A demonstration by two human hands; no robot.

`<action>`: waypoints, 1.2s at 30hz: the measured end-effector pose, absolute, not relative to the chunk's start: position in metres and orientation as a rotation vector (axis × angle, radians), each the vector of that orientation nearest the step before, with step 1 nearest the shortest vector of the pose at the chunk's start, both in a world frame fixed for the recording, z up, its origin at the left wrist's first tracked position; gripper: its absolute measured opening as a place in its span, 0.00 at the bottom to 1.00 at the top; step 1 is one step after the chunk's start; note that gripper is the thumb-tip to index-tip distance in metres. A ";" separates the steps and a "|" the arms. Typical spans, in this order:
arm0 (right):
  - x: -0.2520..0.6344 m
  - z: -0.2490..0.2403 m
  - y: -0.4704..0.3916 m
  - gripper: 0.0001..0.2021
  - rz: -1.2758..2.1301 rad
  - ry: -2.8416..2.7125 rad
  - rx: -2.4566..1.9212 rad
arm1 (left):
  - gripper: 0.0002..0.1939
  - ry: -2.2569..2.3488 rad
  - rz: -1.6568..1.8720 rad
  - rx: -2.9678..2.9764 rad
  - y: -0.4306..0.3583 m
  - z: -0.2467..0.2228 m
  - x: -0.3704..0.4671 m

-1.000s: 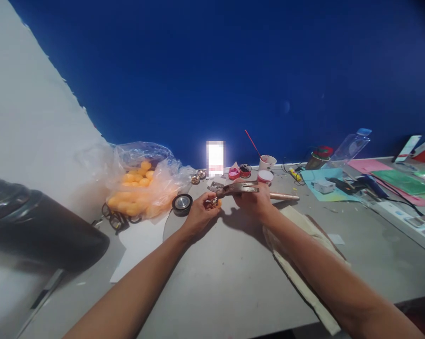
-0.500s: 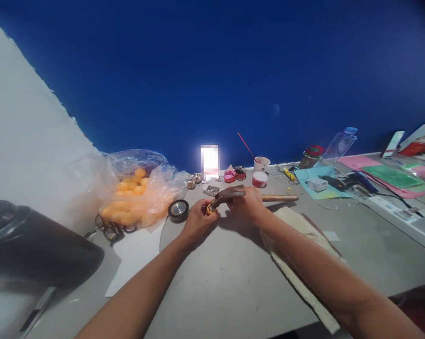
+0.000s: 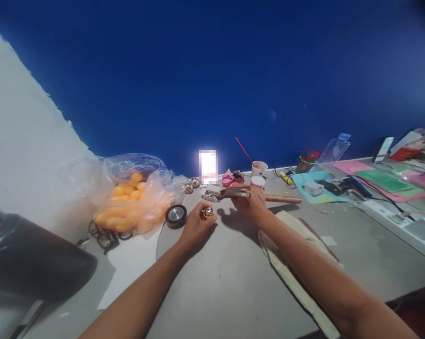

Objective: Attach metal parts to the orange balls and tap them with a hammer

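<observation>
Between the fingers of my left hand [image 3: 195,229] is a small round piece [image 3: 208,213], shiny metal on top with an orange-yellow part under it; its exact kind I cannot make out. My right hand [image 3: 249,200] is closed around a claw hammer [image 3: 282,199], gripping close to its metal head. The head is raised above the table, up and to the right of the round piece and apart from it. A small silvery tray [image 3: 210,196] lies just behind the hammer head. Left of my left hand rests a black round object with a metal centre [image 3: 176,216].
At the left are a plastic bag of orange balls [image 3: 127,202] and a large dark cylinder [image 3: 32,256]. Paper cup [image 3: 259,168], red pots [image 3: 228,179] and shiny balls [image 3: 188,188] line the wall. A folded cloth [image 3: 293,235] lies under my right forearm; a power strip [image 3: 389,217] is farther right.
The hammer head has lifted away from the round piece, up and to the right with my right hand. My left hand still holds the piece. The view has shifted slightly.
</observation>
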State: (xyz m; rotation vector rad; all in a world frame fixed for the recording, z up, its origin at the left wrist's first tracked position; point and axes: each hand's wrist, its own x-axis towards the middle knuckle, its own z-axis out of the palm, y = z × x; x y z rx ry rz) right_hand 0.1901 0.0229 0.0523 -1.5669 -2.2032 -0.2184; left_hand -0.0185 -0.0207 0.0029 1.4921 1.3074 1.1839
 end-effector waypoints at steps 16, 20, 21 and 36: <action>0.206 0.038 0.047 0.13 -0.086 -2.493 -1.864 | 0.20 1.297 1.206 1.452 -0.014 -0.004 -0.025; 0.209 0.036 0.050 0.14 0.023 -2.532 -1.884 | 0.21 1.281 1.253 1.390 -0.013 -0.005 -0.025; 0.211 0.036 0.051 0.14 0.048 -2.538 -1.882 | 0.21 1.271 1.266 1.377 -0.013 -0.004 -0.025; 0.219 0.041 0.062 0.13 0.228 -2.057 -1.467 | 0.28 1.042 1.317 1.179 -0.018 -0.001 -0.021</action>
